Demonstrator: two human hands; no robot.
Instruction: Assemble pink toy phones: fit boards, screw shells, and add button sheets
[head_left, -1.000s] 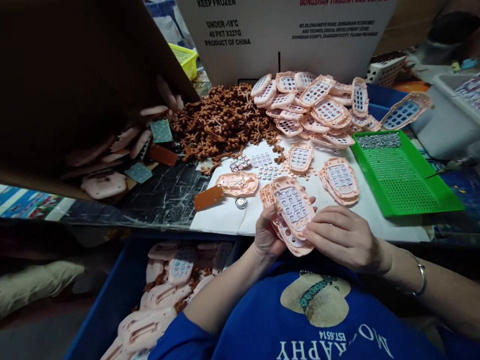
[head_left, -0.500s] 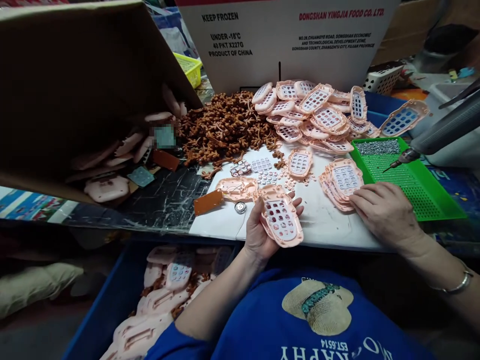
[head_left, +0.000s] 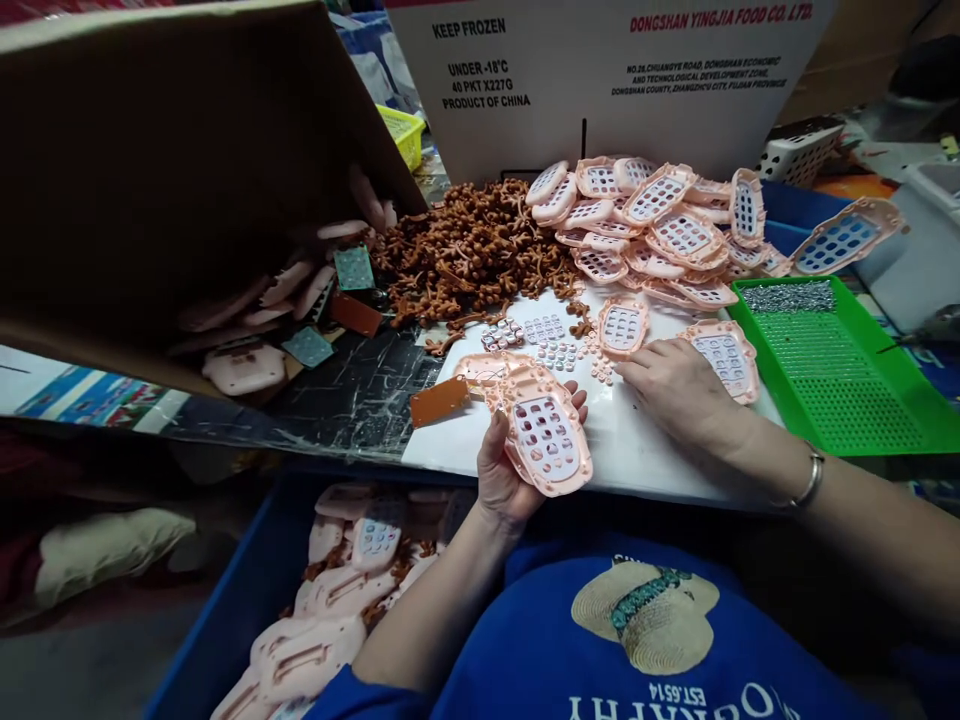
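My left hand [head_left: 508, 470] grips a small stack of pink keypad shells [head_left: 546, 440] over the white sheet [head_left: 637, 445], the top shell showing empty button holes. My right hand [head_left: 675, 385] lies palm down on the sheet with its fingertips curled at loose small white button pieces [head_left: 600, 368], just below a single shell with buttons [head_left: 622, 325]; what the fingers hold, if anything, is hidden. A short stack of filled shells [head_left: 724, 358] lies right beside that hand. Clear rubber button pads [head_left: 544, 340] sit beyond the held stack.
A heap of brown sprue scraps [head_left: 476, 250] and a pile of filled pink shells [head_left: 660, 230] lie at the back. Right stands a green tray [head_left: 832, 370] with screws. A tipped cardboard box [head_left: 165, 170] spills parts at left. A blue bin [head_left: 247, 610] of shells sits below.
My right hand left the stack of filled shells at the right and moved left to the loose button pieces. The left hand kept its stack of shells, shifting slightly.
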